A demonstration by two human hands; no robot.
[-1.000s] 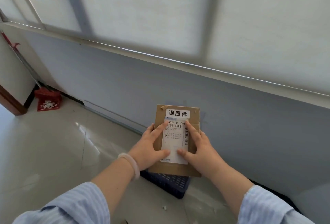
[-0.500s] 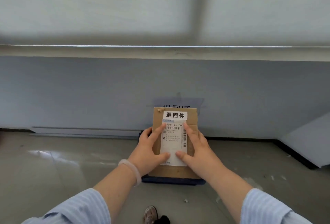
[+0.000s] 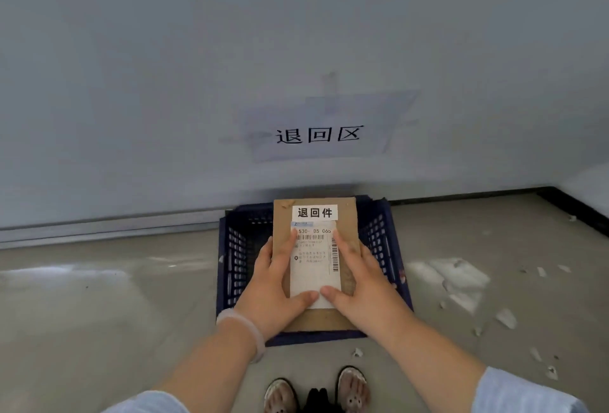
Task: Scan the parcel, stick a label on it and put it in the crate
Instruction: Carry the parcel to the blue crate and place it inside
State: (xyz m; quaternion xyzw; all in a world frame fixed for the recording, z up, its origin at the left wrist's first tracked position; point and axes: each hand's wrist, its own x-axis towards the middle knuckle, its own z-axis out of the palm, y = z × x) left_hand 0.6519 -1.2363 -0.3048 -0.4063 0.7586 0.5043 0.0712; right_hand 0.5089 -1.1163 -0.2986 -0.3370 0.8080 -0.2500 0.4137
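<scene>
A flat brown cardboard parcel (image 3: 347, 215) is held level over a dark blue slotted crate (image 3: 235, 254) on the floor by the wall. On its top are a white label with black characters (image 3: 314, 212) and a white shipping slip with barcodes (image 3: 313, 267). My left hand (image 3: 273, 290) grips the parcel's left side, fingers on the slip. My right hand (image 3: 359, 284) grips its right side, thumb near the left thumb. The crate's inside is mostly hidden by the parcel.
A pale wall rises behind the crate with a taped paper sign (image 3: 318, 134) above it. A dark skirting strip (image 3: 573, 205) runs off to the right. Paper scraps (image 3: 504, 317) litter the grey floor on the right. My shoes (image 3: 352, 389) stand just before the crate.
The view has tilted down and closed in on the crate. The parcel, held in both hands throughout, now sits over the crate's opening, and the wall sign is in full view.
</scene>
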